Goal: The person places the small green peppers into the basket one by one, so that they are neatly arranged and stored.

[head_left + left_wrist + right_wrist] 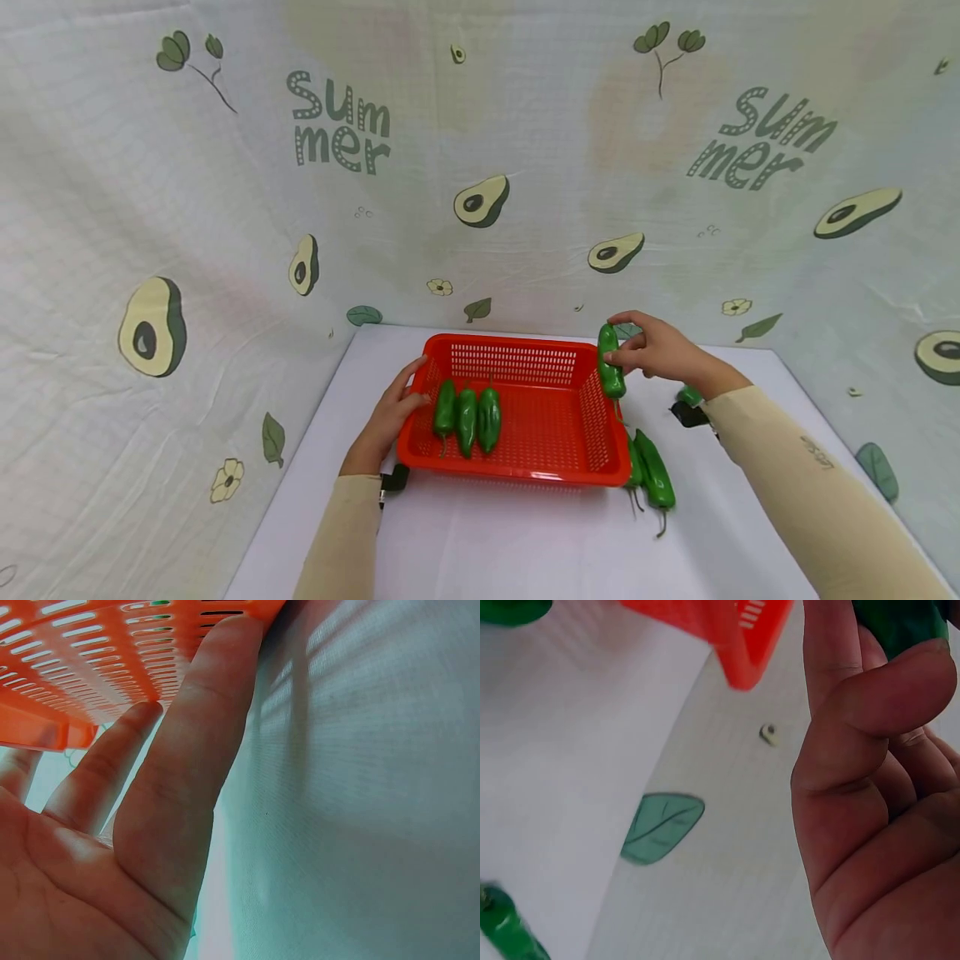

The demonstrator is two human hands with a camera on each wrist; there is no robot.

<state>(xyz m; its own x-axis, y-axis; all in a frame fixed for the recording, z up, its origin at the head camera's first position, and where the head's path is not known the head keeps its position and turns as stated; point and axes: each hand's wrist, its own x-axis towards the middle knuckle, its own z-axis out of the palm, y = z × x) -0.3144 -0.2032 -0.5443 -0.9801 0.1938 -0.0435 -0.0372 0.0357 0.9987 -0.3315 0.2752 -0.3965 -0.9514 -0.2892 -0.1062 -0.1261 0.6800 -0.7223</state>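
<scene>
My right hand [651, 348] pinches a green chili pepper [611, 367] between thumb and fingers, stem hanging down, over the right rim of the red plastic basket [525, 477]. In the right wrist view, only part of this pepper [904, 626] shows, above the curled thumb. At the basket's left side, my left hand [388, 417] touches the rim and wall. The left wrist view shows its fairly straight fingers [191, 761] against the slotted outer wall. Inside the basket, three green peppers [467, 422] lie side by side on the left.
More green peppers [656, 475] lie on the white table [570, 550] just right of the basket. Another pepper [690, 395] is partly hidden beneath the right forearm. A printed cloth [540, 275] with avocados hangs behind and along the sides.
</scene>
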